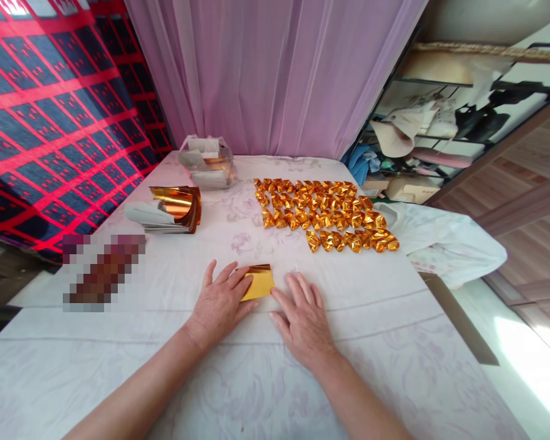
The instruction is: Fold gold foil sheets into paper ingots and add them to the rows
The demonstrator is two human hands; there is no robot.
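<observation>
While the big bench with its white flowered cloth [256,379] carries all the things, most of the work shown looks done already. At about one o'clock from the hands lie many folded pieces of shiny gold paper [325,214], set in neat rows. I count four rows or so, and the front row is shorter than the rest, so I think more pieces could still go there. At about eleven o'clock sits a stack of flat gold and silver paper sheets [169,211], with its top sheets curling up. That stack looks thick, so I judge a lot of paper is left to fold. Farther back, near twelve o'clock, stands a clear plastic bag with white packs inside [207,162].

Right by the hands lies one small flat sheet of gold paper [259,282]. It looks only just begun, with few folds or none that I can see.

The left hand [220,302] lies flat and open, palm down, with its fingertips pressing the left edge of the small sheet. The right hand [305,324] is open too, fingers spread on the cloth, just beside the sheet at its lower right and holding nothing.
</observation>
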